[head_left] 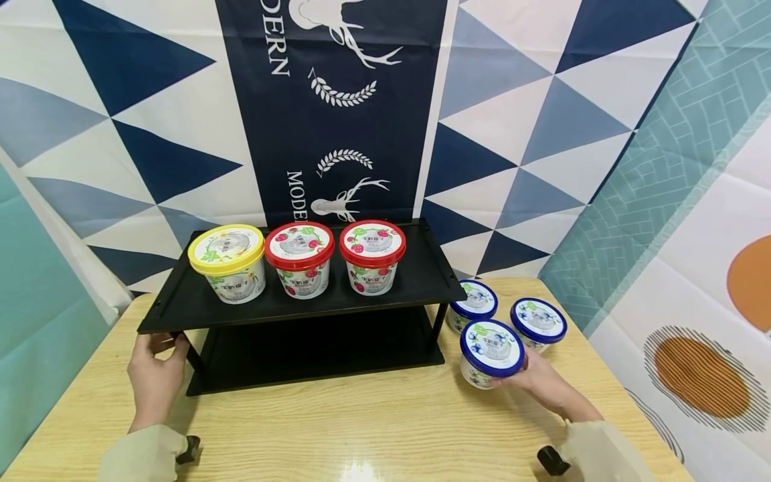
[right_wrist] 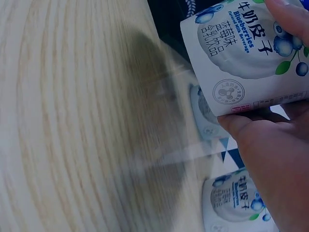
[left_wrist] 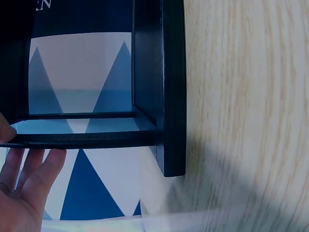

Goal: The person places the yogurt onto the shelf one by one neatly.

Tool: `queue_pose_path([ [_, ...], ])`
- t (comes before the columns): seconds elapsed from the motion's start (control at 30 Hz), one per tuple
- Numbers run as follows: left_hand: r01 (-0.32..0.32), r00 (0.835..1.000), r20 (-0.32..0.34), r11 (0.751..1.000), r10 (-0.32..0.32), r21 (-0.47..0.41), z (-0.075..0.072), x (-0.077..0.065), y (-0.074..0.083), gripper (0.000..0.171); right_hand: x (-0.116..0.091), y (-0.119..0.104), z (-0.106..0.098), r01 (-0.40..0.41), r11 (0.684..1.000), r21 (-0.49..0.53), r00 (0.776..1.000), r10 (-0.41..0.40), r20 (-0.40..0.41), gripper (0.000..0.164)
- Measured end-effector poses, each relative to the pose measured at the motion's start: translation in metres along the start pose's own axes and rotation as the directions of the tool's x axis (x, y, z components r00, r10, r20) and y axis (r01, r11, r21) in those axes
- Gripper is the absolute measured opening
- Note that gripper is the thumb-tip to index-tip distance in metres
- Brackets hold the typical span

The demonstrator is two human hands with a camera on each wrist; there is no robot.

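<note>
Count: six lidded tubs. Three blue-lidded blueberry milk tubs, two red-lidded, one yellow-lidded. One black two-tier shelf [head_left: 421,278].

Right hand [head_left: 536,385]: fingers curled round the side of the nearest blueberry tub [head_left: 494,348], thumb opposite, spread about as wide as the tub body. Tub upright, raised off the surface [head_left: 301,418]; its position is at about four-thirty from the middle of the head view.

Left hand [head_left: 158,381]: at about eight o'clock. Fingers nearly closed, grasping the shelf's front left leg [left_wrist: 87,140] just under the upper tier, thumb on one side, fingertips on the other.

From the held tub: rear blueberry tub [head_left: 477,294] at eleven, outer blueberry tub [head_left: 539,318] at two, both on the surface. Held tub overlaps parts of both in the head view; a shelf corner also cuts across the rear one.

Upper tier, from its nine o'clock end toward three: yellow-lidded tub [head_left: 231,268], first red-lidded tub [head_left: 301,261], second red-lidded tub [head_left: 372,258], set apart in a row. Front right leg [head_left: 438,325] stands between lower tier [head_left: 319,345] and blue group.

Deer-print cloth [head_left: 361,130] hangs at twelve, behind the shelf.
</note>
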State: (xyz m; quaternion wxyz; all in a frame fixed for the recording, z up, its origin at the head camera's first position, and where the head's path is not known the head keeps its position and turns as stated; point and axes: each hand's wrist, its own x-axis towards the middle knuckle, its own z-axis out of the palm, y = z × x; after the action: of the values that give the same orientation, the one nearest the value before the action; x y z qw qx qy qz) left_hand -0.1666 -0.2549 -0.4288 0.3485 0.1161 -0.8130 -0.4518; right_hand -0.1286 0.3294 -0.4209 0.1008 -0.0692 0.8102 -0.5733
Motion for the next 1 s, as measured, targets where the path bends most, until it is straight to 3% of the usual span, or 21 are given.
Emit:
queue_pose_path([
  [0.1, -0.001, 1.0, 0.004, 1.0, 0.001, 0.003, 0.0, 0.0, 0.0, 0.028, 0.003, -0.002, 0.002, 0.021, 0.999, -0.036, 1.0, -0.021, 0.003, 0.088],
  [0.5, -0.009, 1.0, 0.004, 1.0, 0.009, 0.012, 0.0, 0.0, -0.001, 0.029, 0.008, -0.005, 0.012, 0.092, 0.994, 0.056, 0.994, -0.095, 0.056, 0.084],
  [0.77, -0.007, 1.0, 0.007, 1.0, 0.007, 0.01, 0.0, 0.0, -0.001, 0.029, 0.009, -0.011, 0.018, 0.066, 0.997, 0.037, 0.995, -0.068, 0.069, 0.089],
  [1.0, 0.005, 1.0, 0.015, 1.0, -0.005, 0.014, 0.0, 0.0, 0.001, 0.028, 0.012, -0.01, 0.024, 0.105, 0.994, 0.026, 0.992, -0.107, 0.072, 0.086],
])
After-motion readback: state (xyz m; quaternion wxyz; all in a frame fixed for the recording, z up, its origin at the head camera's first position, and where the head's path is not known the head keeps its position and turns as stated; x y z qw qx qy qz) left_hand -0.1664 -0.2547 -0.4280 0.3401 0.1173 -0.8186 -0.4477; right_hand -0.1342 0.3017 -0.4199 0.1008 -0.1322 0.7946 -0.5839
